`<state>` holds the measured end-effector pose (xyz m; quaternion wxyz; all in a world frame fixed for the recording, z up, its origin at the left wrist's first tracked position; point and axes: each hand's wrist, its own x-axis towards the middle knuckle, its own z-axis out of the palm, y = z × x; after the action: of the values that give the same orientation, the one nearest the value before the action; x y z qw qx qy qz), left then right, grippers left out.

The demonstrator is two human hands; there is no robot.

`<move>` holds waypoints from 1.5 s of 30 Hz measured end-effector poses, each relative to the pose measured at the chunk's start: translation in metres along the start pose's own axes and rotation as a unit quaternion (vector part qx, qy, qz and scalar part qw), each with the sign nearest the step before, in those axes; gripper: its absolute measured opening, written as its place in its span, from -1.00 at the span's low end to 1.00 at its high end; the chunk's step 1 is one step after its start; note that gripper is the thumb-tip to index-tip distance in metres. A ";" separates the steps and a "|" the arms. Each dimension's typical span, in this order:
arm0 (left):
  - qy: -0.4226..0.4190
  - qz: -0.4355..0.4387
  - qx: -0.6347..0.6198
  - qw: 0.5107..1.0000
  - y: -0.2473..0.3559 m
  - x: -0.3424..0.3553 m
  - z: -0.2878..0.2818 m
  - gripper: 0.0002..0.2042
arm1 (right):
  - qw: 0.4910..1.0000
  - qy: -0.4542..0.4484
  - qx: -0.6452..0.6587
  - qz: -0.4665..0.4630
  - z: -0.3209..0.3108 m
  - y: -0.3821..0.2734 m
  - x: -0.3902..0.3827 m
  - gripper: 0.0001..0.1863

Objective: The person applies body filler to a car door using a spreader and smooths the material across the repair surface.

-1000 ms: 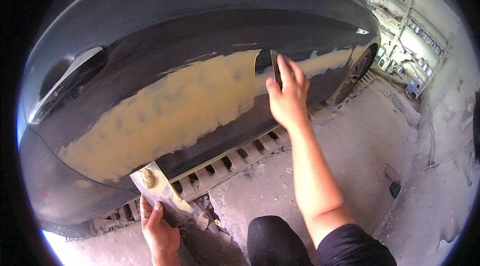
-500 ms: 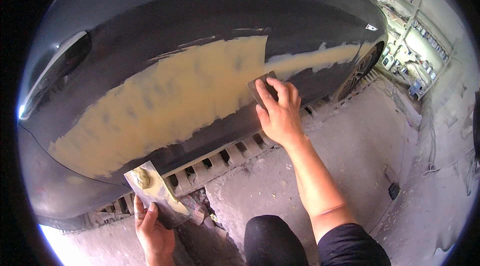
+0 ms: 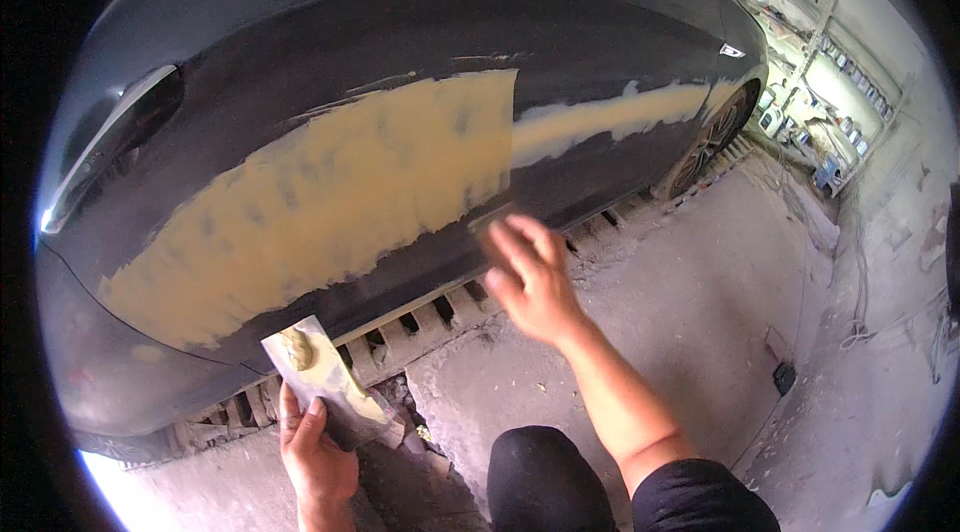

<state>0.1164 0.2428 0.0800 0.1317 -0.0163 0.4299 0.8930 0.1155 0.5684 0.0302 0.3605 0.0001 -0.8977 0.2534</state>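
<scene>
A wide patch of yellowish body filler (image 3: 330, 192) covers the lower part of the dark car door (image 3: 400, 22), thin and streaky at its left end. My right hand (image 3: 535, 277) grips a small dark spreader (image 3: 492, 224), smeared by motion, just below the patch's lower right corner. Whether the spreader touches the door I cannot tell. Down at the left, my left hand (image 3: 318, 452) holds a flat metal mixing plate (image 3: 335, 387) by its edge, thumb on top. A lump of filler (image 3: 297, 348) sits near the plate's upper end.
A slotted floor grate (image 3: 420, 322) runs beneath the car beside the concrete floor (image 3: 600, 382). To the right are the car's wheel (image 3: 712, 147) and shelves of small containers (image 3: 850, 82). My knee (image 3: 548, 482) shows at the bottom.
My right hand has moved down and slightly left with the spreader, off the patch's right edge. My left hand and the plate have shifted a little to the right.
</scene>
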 end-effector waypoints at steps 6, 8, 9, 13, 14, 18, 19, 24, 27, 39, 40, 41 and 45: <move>-0.033 0.013 -0.044 0.998 -0.019 -0.006 0.015 -0.44 | 0.834 -0.231 0.493 -0.086 0.012 -0.100 -0.047 -0.49; -0.013 0.028 -0.026 0.999 -0.008 -0.004 0.012 -0.44 | 0.912 -0.178 0.344 -0.137 0.030 -0.083 -0.055 -0.50; -0.013 0.035 -0.028 0.999 -0.002 -0.005 0.009 -0.44 | 0.937 -0.196 0.248 -0.148 0.035 -0.076 -0.063 -0.53; 0.014 0.083 0.020 0.996 -0.002 0.000 0.001 -0.47 | 0.983 -0.104 0.145 -0.035 0.018 -0.069 -0.053 -0.45; 0.007 0.101 0.033 0.994 -0.007 0.001 -0.004 -0.50 | 0.989 -0.085 0.115 -0.034 0.004 -0.080 -0.044 -0.45; -0.018 0.136 0.079 0.987 -0.012 0.001 0.000 -0.53 | 0.983 -0.100 0.091 -0.123 -0.013 -0.117 -0.021 -0.49; -0.023 0.144 0.085 0.986 -0.013 0.001 0.001 -0.52 | 0.982 -0.103 0.092 -0.132 -0.012 -0.123 -0.018 -0.47; 0.031 0.135 0.126 0.982 -0.022 0.000 -0.007 -0.48 | 0.970 -0.174 0.058 -0.158 -0.002 -0.127 -0.030 -0.55; 0.078 0.155 0.127 0.977 -0.006 -0.002 -0.017 -0.50 | 0.975 -0.163 0.040 -0.142 0.000 -0.077 -0.025 -0.58; 0.020 0.134 0.081 0.987 0.006 0.006 -0.003 -0.45 | 0.966 0.052 -0.253 0.014 -0.083 0.013 0.124 -0.48; 0.022 0.134 0.077 0.988 0.005 0.007 -0.004 -0.45 | 0.961 0.057 -0.269 0.003 -0.083 0.008 0.128 -0.49; 0.024 0.133 0.074 0.988 0.004 0.007 -0.006 -0.45 | 0.963 0.052 -0.265 0.001 -0.078 0.005 0.130 -0.49; 0.008 0.134 0.062 0.989 0.001 0.011 -0.010 -0.45 | 0.966 0.034 -0.258 -0.012 -0.061 -0.005 0.119 -0.50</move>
<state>0.1043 0.2366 0.0727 0.0079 0.0421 0.4836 0.8742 0.0677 0.6139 0.1473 0.3820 -0.0904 -0.9197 0.0089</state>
